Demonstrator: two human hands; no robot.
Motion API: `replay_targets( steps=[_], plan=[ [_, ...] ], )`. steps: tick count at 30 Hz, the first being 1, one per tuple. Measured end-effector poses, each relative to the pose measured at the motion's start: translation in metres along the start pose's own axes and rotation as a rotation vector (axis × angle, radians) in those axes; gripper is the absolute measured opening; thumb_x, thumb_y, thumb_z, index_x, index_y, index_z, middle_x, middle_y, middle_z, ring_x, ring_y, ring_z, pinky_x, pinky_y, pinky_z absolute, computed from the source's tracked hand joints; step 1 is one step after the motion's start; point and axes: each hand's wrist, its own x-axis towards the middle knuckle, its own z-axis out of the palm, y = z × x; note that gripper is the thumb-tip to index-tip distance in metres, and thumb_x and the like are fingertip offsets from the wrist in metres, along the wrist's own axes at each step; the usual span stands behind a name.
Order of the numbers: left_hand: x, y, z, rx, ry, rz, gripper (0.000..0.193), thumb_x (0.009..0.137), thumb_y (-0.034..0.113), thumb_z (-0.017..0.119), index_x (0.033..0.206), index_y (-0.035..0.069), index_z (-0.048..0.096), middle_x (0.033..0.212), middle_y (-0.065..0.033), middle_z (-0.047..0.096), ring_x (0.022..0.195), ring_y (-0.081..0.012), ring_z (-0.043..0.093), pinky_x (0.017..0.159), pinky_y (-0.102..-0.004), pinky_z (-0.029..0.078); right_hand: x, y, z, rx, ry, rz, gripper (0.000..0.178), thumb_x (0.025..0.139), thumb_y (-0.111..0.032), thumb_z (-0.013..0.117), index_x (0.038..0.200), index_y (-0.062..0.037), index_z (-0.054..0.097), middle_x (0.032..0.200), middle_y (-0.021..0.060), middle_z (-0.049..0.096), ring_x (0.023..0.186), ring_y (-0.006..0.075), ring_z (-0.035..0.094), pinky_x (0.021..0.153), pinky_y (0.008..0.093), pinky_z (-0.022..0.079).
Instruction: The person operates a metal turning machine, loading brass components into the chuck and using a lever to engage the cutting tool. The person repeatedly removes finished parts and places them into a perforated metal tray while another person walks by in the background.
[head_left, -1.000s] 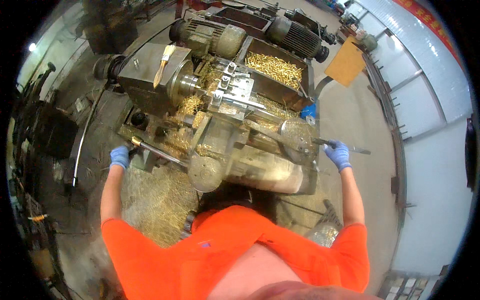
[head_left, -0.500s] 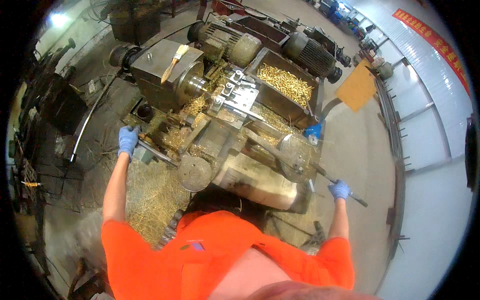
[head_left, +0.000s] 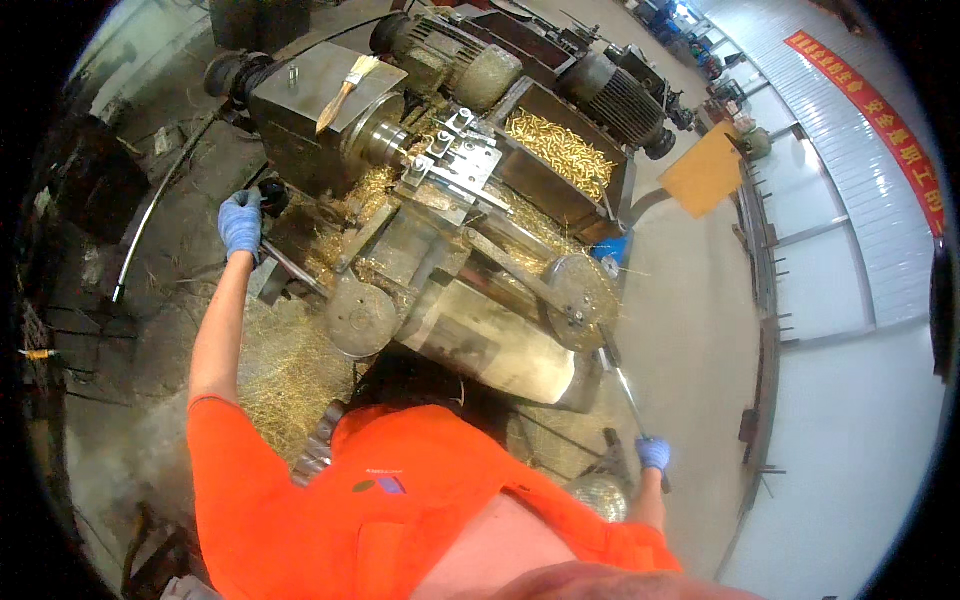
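Note:
I stand at a grimy metal lathe strewn with brass shavings. My left hand, in a blue glove, is stretched out to the machine's left side and grips a black knob by a long steel lever. Low on the right, my blue-gloved right hand is closed around the end of a thin metal handle rod that runs up to a round handwheel. My orange sleeves fill the bottom of the view.
A bin of brass parts sits behind the carriage. A paintbrush lies on the headstock. Two motors stand at the back. Brass swarf piles on the floor. A long bar extends left. An orange board leans at right.
My left hand has moved up along the machine's left side to the black knob. My right hand has swung the handle rod down and toward me. The view has tilted closer.

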Motion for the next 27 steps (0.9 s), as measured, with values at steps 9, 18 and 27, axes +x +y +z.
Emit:
replay_targets(
  steps=[9, 18, 27],
  plan=[
    [-0.001, 0.01, -0.008, 0.009, -0.03, 0.004, 0.039, 0.08, 0.036, 0.06, 0.091, -0.001, 0.065, 0.08, -0.0139, 0.066, 0.067, -0.0242, 0.061, 0.067, -0.0322, 0.045, -0.031, -0.011, -0.001, 0.06, 0.008, 0.042, 0.04, 0.073, -0.04, 0.05, 0.077, -0.0039, 0.066, 0.082, 0.0198, 0.062, 0.08, 0.0369, 0.06, 0.073, 0.042, 0.048],
    [0.008, -0.004, -0.004, 0.051, 0.005, 0.108, 0.037, 0.08, 0.034, 0.059, 0.088, -0.001, 0.065, 0.076, -0.0157, 0.065, 0.066, -0.0246, 0.06, 0.065, -0.0331, 0.045, -0.044, -0.016, 0.001, 0.116, 0.043, 0.06, 0.032, 0.072, -0.034, 0.055, 0.074, -0.0047, 0.067, 0.08, 0.0187, 0.063, 0.076, 0.0342, 0.062, 0.069, 0.0412, 0.049],
    [0.013, -0.01, 0.003, 0.005, -0.045, 0.084, 0.036, 0.081, 0.033, 0.06, 0.087, -0.002, 0.064, 0.073, -0.0114, 0.065, 0.062, -0.0197, 0.056, 0.062, -0.0323, 0.044, -0.041, -0.014, 0.009, 0.116, -0.075, 0.105, 0.041, 0.07, -0.043, 0.059, 0.083, -0.0051, 0.067, 0.086, 0.0198, 0.063, 0.082, 0.0342, 0.062, 0.074, 0.041, 0.048]
  ],
)
